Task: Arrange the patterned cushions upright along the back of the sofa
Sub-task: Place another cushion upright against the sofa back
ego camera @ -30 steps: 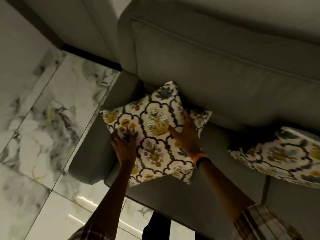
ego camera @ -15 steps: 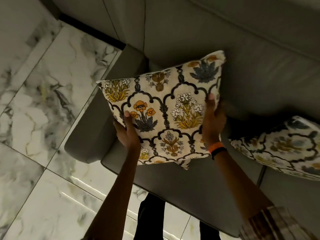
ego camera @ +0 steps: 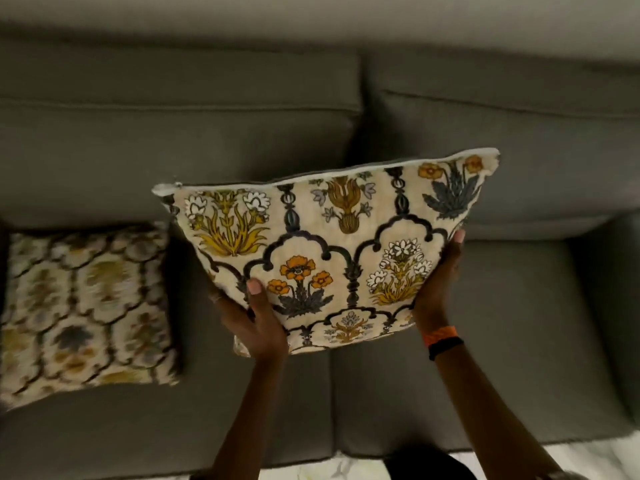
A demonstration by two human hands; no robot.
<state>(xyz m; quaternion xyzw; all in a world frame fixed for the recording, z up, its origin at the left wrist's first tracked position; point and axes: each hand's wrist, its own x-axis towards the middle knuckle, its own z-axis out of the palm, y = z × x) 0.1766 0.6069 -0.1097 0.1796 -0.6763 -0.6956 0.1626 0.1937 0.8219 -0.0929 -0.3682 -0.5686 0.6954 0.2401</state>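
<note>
I hold a cream cushion (ego camera: 332,244) printed with orange, yellow and grey flowers in dark arches up in the air over the grey sofa (ego camera: 207,140), above the seam between two seat cushions. My left hand (ego camera: 254,320) grips its lower left corner with the thumb on the front. My right hand (ego camera: 436,285) grips its right edge; that wrist wears an orange and a black band. A second cushion (ego camera: 83,313) of the same pattern lies flat on the left seat, blurred.
The sofa's two back cushions (ego camera: 502,133) run across the top. The right armrest (ego camera: 613,306) bounds the seat. A strip of marble floor (ego camera: 346,471) shows at the bottom edge, by my legs.
I have lifted the cushion off the seat at the sofa's left end and carried it rightward to the middle. The view has swung with it, so the other cushion now sits on my left.
</note>
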